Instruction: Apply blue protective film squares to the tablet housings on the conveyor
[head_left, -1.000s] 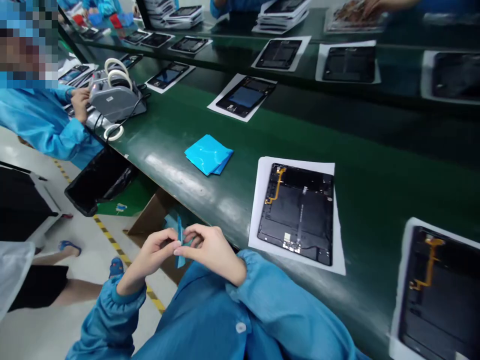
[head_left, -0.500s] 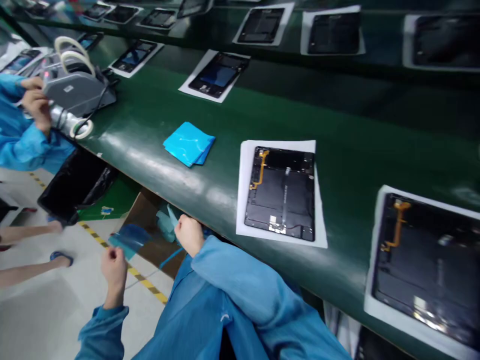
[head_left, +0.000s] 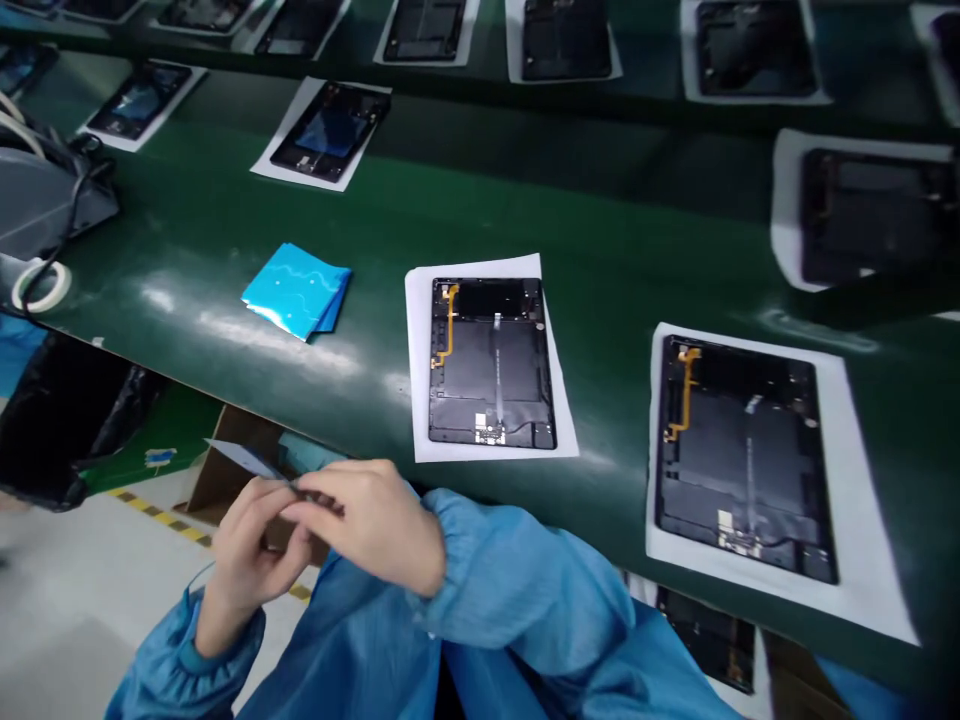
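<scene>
My left hand (head_left: 255, 540) and my right hand (head_left: 375, 520) meet at the bench's front edge, fingers closed together. Between them they pinch a thin, pale bluish sheet (head_left: 244, 458), which sticks out tilted to the left, seen nearly edge-on. Its near end is hidden by my fingers. Just beyond the hands, on the green bench, lies a small stack of shiny blue film squares (head_left: 294, 290). To the right an opened tablet (head_left: 491, 375) with an orange flex cable rests on white paper (head_left: 480, 268). Further right is a second opened tablet (head_left: 742, 460), also on paper.
Several more tablets on paper line the raised back shelf, such as one tablet (head_left: 566, 40). A grey tape dispenser (head_left: 49, 200) and a tape roll (head_left: 41, 285) stand at the left. Below the edge are a cardboard box (head_left: 217, 480) and a black bag (head_left: 67, 420).
My hands, apart before, have come together on the sheet. The right hand has risen from over the cardboard box. The view has swung to the right, and the co-worker's hands have left the picture.
</scene>
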